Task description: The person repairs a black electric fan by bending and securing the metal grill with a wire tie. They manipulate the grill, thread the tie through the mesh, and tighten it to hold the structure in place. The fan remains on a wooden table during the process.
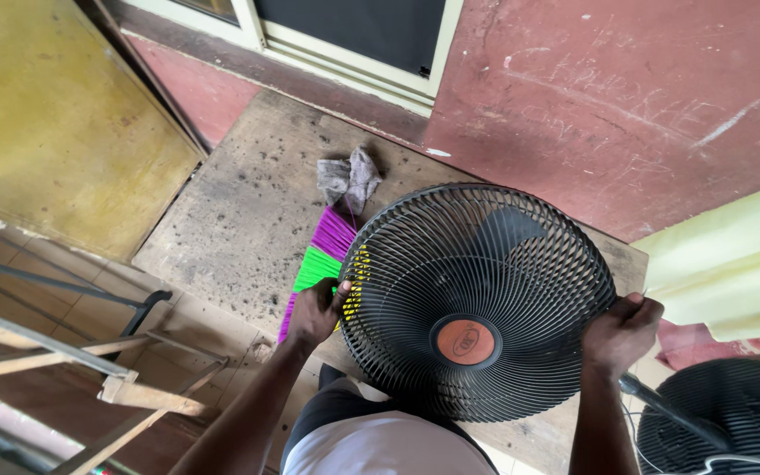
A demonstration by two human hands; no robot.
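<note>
Gripping the fan guard (477, 299) rim, both hands (317, 310) (619, 332) at opposite edges.

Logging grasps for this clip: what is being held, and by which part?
Both hands hold the black fan guard by its outer rim: left hand on the left edge, right hand on the right edge.

Item: black fan guard (477, 299), round wire grille.
Centre: orange-brown disc badge.
Pose: tilted, face toward camera; fan blades visible behind grille.
Location: over the concrete slab's (239, 220) near edge, gripped at both side rims.
</note>
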